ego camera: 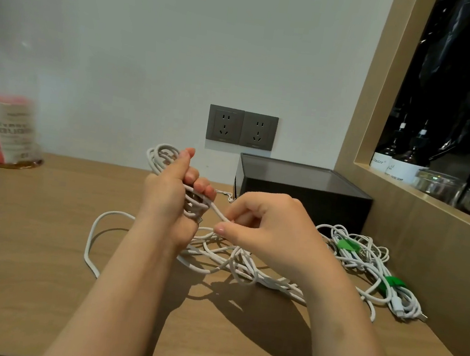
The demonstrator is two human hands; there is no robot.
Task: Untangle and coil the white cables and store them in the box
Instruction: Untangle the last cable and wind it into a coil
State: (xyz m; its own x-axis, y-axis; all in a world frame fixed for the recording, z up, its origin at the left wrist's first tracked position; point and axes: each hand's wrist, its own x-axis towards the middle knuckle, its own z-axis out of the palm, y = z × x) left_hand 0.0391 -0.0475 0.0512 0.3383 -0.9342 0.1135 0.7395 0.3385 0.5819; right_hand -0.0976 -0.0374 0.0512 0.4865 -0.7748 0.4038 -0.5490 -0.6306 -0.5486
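My left hand (172, 196) is raised above the wooden table and grips a coil of white cable (162, 155) whose loops stick out above the fist. A strand runs from that coil to my right hand (269, 229), which pinches it between thumb and fingers. Below both hands a tangle of white cable (229, 261) lies on the table, with one long loop (93, 234) reaching left. Two coiled white cables with green ties (370, 268) lie at the right. The dark box (309, 193) stands behind them against the wall.
A red-and-white canister (6, 129) stands at the far left of the table (27, 241). Two wall sockets (241, 127) sit above the box. A wooden-framed recess (435, 178) at the right holds bottles and glass jars.
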